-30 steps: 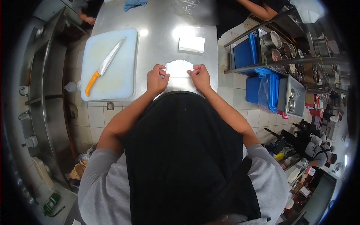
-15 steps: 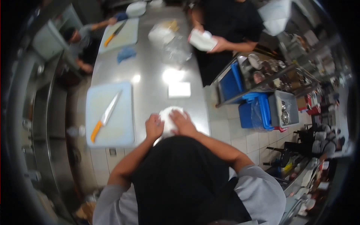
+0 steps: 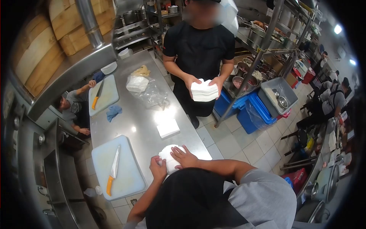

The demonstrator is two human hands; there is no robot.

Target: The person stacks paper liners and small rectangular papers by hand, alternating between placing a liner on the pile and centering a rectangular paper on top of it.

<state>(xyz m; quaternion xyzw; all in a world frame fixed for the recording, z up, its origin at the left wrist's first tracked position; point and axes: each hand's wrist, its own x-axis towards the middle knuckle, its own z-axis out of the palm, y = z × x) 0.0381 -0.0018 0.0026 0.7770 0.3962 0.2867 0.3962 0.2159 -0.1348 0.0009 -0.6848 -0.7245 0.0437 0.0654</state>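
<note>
Against my body at the table's near end lies a round white stack with a scalloped rim [image 3: 166, 152]; it looks like paper. My right hand [image 3: 184, 157] rests flat across its top, fingers spread. Curled at the left edge of the stack, my left hand [image 3: 158, 168] pinches it with thumb and fingers. Just beyond is a square white stack [image 3: 168, 128], touched by neither hand. To the left, a knife with an orange handle [image 3: 110, 185] lies on a pale cutting board [image 3: 131, 173].
Across the steel table [image 3: 143, 118], a person in black [image 3: 202, 49] holds a stack of white sheets [image 3: 204, 91]. Farther up lie a clear plastic bag [image 3: 150, 97], a blue cloth [image 3: 113, 112] and a second board [image 3: 110, 91] with a knife. Another person [image 3: 74, 103] crouches at left.
My view has tilted up and turned, showing more of the far room. Both hands stay on the round stack. The person opposite now holds the white sheets more upright.
</note>
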